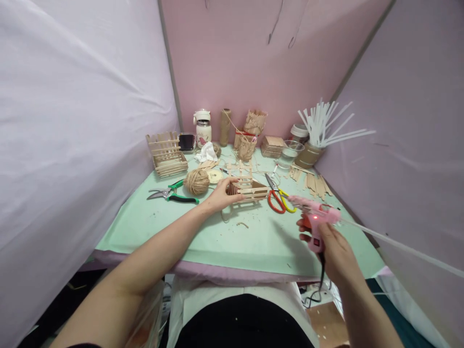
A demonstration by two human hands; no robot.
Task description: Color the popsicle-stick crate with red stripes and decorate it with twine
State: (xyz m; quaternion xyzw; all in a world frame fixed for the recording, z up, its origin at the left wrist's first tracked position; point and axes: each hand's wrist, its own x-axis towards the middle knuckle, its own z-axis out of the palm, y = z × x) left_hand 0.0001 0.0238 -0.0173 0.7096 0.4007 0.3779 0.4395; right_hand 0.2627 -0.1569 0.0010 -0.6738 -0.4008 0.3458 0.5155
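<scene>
My left hand [225,194] grips the left end of a small popsicle-stick box [253,194], thumb along its front and fingers over its top. The box stands on the green table with a slatted back rising behind it. In my right hand [331,239] is a pink hot glue gun [319,215], its red light lit and its nozzle pointing left. A long white glue stick [398,241] sticks out of the gun's rear. Between the box and the gun lie scissors [277,200] with one red and one yellow handle.
Left of the box are a twine ball [196,181], green-handled pruning shears [172,194] and another stick box [167,154]. Loose wooden sticks [315,184] lie back right, near a holder of white glue sticks [321,125]. A water bowl [290,153] stands beside it. The gun's cord [322,270] hangs over the edge.
</scene>
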